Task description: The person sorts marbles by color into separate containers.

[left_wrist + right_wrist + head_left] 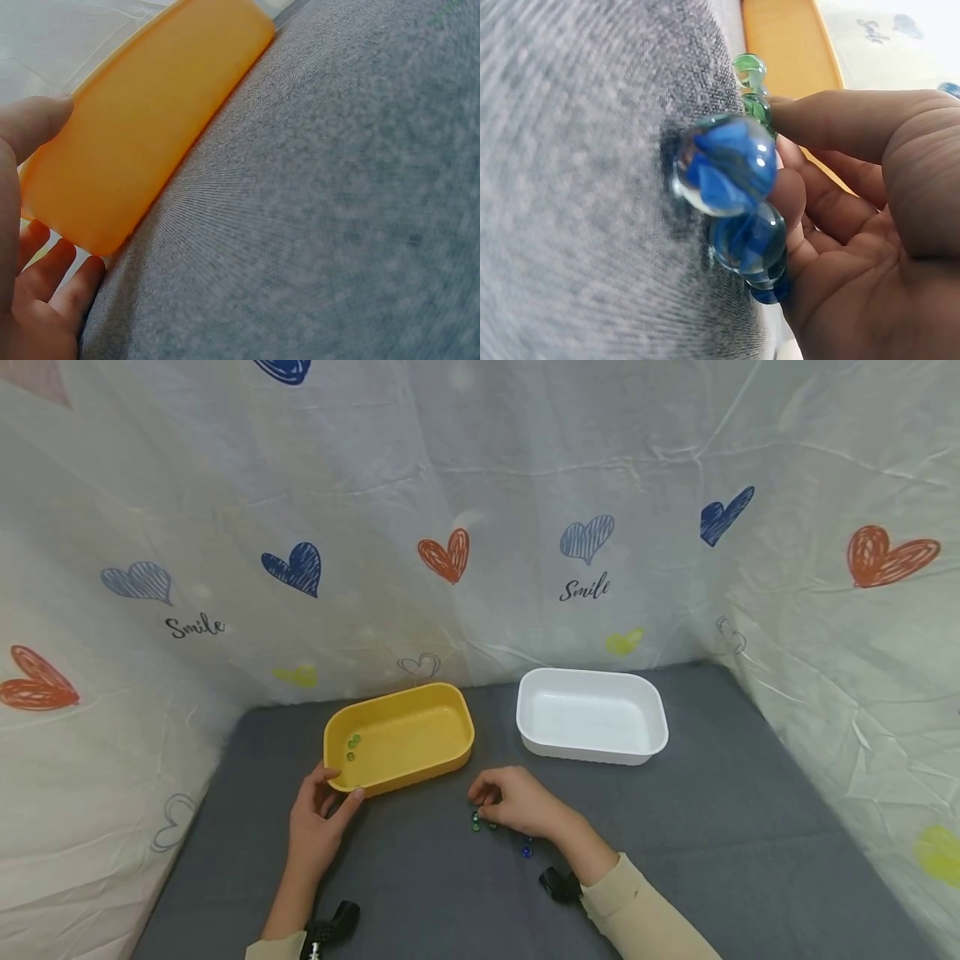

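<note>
My left hand [318, 827] grips the near left corner of a yellow tray [408, 779]. Its thumb lies on the long side and its fingers curl round the short end, as the left wrist view shows. Several green marbles [351, 757] lie inside the tray at its left end. My right hand [525, 802] is down at the cloth with curled fingers, its thumb and fingertips at a green marble [756, 109]. Beside it sits another green marble [748, 69]. Under the palm are several blue marbles [727, 165], partly hidden by the hand in the head view.
A white tray [592, 754] stands at the back right, beyond my right hand. Grey cloth [720, 827] covers the table. A white curtain [495, 468] printed with hearts hangs behind and along both sides.
</note>
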A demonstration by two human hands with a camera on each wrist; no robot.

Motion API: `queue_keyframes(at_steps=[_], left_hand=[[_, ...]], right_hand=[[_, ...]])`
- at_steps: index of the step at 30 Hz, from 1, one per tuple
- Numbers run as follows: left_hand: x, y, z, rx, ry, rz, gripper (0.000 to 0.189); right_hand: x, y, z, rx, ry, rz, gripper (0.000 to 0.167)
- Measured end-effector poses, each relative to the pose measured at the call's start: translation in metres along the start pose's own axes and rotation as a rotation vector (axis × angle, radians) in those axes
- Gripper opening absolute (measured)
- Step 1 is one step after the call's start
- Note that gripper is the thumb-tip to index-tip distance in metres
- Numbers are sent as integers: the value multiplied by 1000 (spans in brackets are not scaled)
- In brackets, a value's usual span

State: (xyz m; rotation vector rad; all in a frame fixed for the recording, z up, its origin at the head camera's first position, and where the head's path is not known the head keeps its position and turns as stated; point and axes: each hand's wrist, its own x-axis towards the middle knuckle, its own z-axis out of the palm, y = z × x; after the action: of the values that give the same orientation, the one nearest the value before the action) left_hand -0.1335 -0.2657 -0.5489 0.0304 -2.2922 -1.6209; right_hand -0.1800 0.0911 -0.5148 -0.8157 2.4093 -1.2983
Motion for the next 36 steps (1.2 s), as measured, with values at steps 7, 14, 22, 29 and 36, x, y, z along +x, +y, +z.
queue_keyframes(at_steps=[7, 14, 22, 29, 36], left_hand=[[0, -1, 0, -2, -3, -1, 52], [0, -3, 0, -18, -2, 0, 51], [0, -1, 0, -7, 4, -8, 51], [0, -1, 0, 7, 6, -9, 51], [0, -1, 0, 1, 2, -10, 52]], right_hand=[[0, -2, -2, 8, 34, -6, 19], [2, -5, -4, 33, 137, -23, 13], [7, -9, -9, 55, 201, -22, 15], [11, -16, -15, 88, 227, -36, 16], [19, -27, -21, 117, 274, -24, 16]])
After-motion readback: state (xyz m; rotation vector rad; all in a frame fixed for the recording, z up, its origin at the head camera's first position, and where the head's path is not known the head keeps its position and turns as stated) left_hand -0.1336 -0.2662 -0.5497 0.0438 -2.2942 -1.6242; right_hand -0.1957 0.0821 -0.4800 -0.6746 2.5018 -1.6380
